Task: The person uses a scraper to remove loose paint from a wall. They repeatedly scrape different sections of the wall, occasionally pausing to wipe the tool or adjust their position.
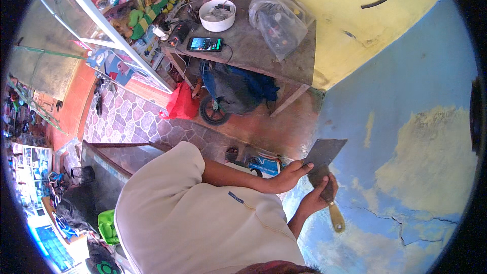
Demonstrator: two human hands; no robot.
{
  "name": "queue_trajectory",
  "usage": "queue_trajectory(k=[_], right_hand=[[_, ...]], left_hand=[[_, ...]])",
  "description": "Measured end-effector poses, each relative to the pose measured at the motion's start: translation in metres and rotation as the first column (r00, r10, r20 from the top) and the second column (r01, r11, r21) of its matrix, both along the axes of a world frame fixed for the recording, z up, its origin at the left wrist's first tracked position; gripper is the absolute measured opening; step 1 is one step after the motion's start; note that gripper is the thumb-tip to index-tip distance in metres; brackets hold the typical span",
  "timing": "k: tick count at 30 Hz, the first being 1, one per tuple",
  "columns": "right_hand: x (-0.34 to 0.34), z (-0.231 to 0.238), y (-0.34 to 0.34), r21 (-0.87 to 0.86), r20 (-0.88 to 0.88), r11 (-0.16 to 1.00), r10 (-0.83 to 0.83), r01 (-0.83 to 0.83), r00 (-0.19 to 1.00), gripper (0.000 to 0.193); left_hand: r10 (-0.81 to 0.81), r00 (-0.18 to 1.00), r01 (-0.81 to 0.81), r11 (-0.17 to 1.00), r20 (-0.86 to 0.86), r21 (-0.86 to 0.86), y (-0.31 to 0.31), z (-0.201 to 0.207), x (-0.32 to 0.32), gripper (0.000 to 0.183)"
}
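Observation:
A scraper (324,153) with a wide, flat grey blade and a pale wooden handle (336,218) is held in front of the painted wall. My right hand (315,200) wraps round it between blade and handle, fingers closed. At the blade's lower left edge, my left hand (290,177) pinches the metal, thumb on its face. The handle's end, with a hole in it, sticks out below my right hand. A dark brown, stained part (318,175) shows between both hands, partly covered by fingers.
A blue wall (395,86) with peeled patches and cracks (401,223) stands at right. Ahead, a wooden table (243,45) carries a white bowl (217,16), a phone (205,44) and a plastic bag (279,20). Beneath are a small wheel (214,111) and a red bag (181,102). A glass cabinet (116,30) stands left.

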State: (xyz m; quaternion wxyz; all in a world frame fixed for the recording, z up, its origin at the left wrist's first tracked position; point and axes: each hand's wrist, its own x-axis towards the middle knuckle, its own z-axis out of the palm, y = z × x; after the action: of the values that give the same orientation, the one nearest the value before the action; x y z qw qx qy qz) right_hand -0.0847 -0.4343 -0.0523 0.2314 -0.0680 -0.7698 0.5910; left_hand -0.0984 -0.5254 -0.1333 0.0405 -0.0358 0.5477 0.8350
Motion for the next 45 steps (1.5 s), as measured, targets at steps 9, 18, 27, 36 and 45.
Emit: queue_trajectory(k=[9, 18, 27, 36, 45], right_hand=[[0.001, 0.000, 0.032, -0.014, -0.046, 1.000, -0.006, 0.005, 0.999, 0.025], [-0.001, -0.006, 0.019, 0.142, -0.179, 0.976, 0.188, -0.163, 0.966, 0.021], [-0.011, 0.003, -0.007, -0.038, -0.089, 0.999, -0.037, 0.033, 0.995, 0.017], [-0.011, 0.001, -0.005, 0.084, -0.129, 0.995, 0.064, -0.054, 0.990, 0.021], [-0.007, 0.000, 0.026, 0.097, -0.204, 0.990, 0.122, -0.104, 0.971, 0.009]], left_hand=[[0.056, 0.998, -0.050, 0.983, 0.030, -0.174, 0.032, 0.006, 0.008, 0.045], [-0.021, 0.991, 0.020, 1.000, 0.130, 0.008, 0.017, 0.014, 0.004, 0.041], [0.059, 0.998, -0.065, 0.978, -0.034, -0.199, -0.006, 0.015, -0.005, 0.053], [0.070, 0.998, -0.068, 0.967, -0.001, -0.244, -0.006, 0.019, -0.005, 0.050], [0.012, 1.000, -0.013, 0.997, 0.016, 0.078, 0.027, 0.021, -0.004, 0.050]])
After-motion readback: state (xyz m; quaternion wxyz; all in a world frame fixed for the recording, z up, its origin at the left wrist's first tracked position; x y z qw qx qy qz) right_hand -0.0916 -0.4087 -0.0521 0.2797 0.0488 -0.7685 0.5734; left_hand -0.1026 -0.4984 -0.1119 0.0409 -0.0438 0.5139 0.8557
